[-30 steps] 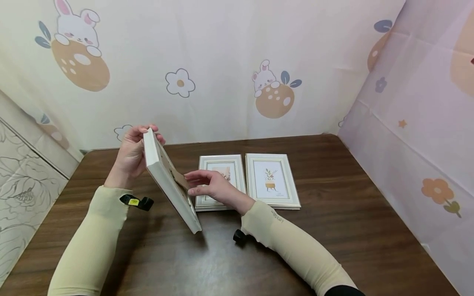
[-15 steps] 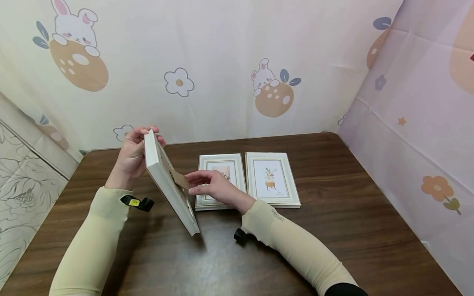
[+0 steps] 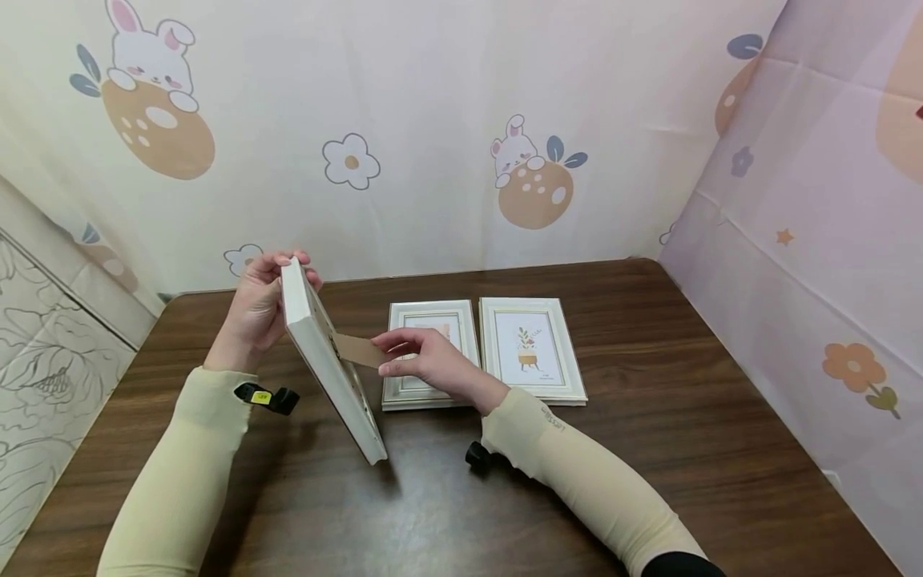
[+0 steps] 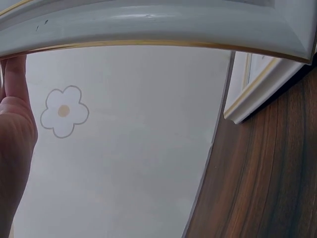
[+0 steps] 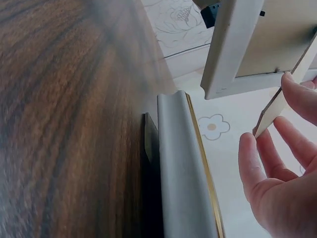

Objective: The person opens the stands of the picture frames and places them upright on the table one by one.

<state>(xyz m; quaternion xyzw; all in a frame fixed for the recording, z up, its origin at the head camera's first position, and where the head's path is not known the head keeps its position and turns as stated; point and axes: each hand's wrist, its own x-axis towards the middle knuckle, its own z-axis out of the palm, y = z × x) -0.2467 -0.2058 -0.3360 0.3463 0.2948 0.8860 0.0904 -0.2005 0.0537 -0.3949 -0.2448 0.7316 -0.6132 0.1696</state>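
Observation:
A white picture frame (image 3: 326, 370) stands tilted over the table, its back turned to the right. My left hand (image 3: 258, 308) grips its upper end; in the left wrist view the hand (image 4: 15, 124) reaches up to the frame's moulded front rim (image 4: 148, 25). From the back a brown stand leg (image 3: 356, 351) sticks out, and my right hand (image 3: 433, 365) pinches its free end. The right wrist view shows thumb and fingers on that thin leg (image 5: 273, 106). Whether the frame's lower corner touches the tabletop, I cannot tell.
Two white frames lie face up side by side: one (image 3: 433, 307) partly behind my right hand, the other (image 3: 530, 349) with a potted-plant print. The dark wooden table (image 3: 433, 513) ends at a patterned cloth backdrop (image 3: 425, 200). Each wrist carries a small black camera (image 3: 287, 399).
The stand leg has swung outward from the frame's back as my right hand moved slightly right with it. The left hand and frame have hardly moved, the frame dipping slightly.

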